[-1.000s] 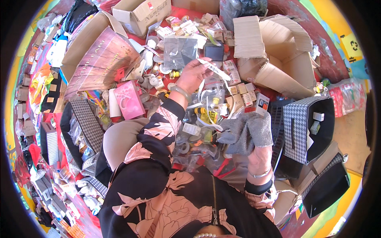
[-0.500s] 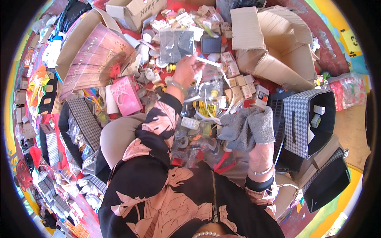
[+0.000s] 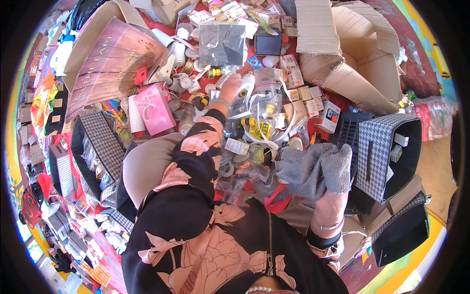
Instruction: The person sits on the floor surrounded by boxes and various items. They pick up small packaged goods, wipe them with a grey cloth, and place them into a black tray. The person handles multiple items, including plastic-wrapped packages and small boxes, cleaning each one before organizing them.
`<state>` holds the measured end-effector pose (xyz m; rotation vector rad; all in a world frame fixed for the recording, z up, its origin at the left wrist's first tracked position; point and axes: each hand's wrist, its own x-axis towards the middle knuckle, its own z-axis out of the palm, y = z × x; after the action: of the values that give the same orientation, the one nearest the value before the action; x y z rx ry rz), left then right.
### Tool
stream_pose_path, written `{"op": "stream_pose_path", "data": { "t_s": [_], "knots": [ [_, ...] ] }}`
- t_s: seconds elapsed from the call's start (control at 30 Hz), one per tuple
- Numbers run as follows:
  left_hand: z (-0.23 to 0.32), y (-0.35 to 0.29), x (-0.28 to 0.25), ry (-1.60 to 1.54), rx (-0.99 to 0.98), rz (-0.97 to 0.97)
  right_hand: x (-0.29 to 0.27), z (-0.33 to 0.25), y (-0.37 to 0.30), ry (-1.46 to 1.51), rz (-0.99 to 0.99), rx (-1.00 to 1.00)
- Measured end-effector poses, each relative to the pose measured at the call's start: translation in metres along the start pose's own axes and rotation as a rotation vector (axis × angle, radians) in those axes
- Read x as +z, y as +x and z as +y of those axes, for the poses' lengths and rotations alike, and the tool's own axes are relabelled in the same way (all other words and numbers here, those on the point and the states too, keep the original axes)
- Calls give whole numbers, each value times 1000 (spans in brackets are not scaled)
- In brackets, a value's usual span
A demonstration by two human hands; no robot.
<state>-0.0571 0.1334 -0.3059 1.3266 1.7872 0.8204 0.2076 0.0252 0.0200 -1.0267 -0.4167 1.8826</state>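
My left hand (image 3: 231, 89) reaches over the pile in front of me, its fingers smeared by motion. Right beside the fingertips is a white, tube-like piece (image 3: 247, 84); whether I grip it is unclear. A flat white cord (image 3: 275, 143) loops across clear plastic bags just right of that hand. Over my right hand lies a fluffy grey cloth (image 3: 313, 169), bunched up and hiding the fingers. Below the cord sit a yellow-and-black packet (image 3: 259, 129) and a small white box (image 3: 237, 146).
A pink box (image 3: 154, 110) lies left of the pile. An open cardboard box (image 3: 320, 29) stands far right, above a dark crate (image 3: 350, 130) and a houndstooth storage box (image 3: 373, 152). Several small cartons (image 3: 306, 103) and a black flat-screen item (image 3: 268, 43) lie farther off.
My left hand has drawn back slightly toward me, and the white piece beside it has swung more upright. My right hand with the grey cloth sits slightly farther right in view.
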Motion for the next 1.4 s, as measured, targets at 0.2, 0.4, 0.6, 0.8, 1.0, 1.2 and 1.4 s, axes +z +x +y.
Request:
{"op": "stream_pose_path", "data": {
  "t_s": [0.2, 0.4, 0.6, 0.8, 1.0, 1.2, 1.4],
  "knots": [
    [31, -1, 76, 706, 200, -482, -2, 1, 1, -122, 8, -95],
    [20, -11, 53, 510, 384, -790, 5, -2, -3, 24, 95, -13],
    [-32, 47, -46, 137, 250, -424, 5, -7, -6, -29, -221, -59],
    [-117, 70, -101, -440, 63, 63, 3, -5, -11, -158, 42, -127],
    [-66, 52, -92, -1136, -157, 74, -12, 5, -2, -132, 85, -153],
    [-13, 36, -89, -1457, -324, 41, -12, 5, 2, -151, 28, -96],
    [-9, 44, -69, -1635, -367, 38, -11, 10, 8, -217, 61, -124]
  ]
}}
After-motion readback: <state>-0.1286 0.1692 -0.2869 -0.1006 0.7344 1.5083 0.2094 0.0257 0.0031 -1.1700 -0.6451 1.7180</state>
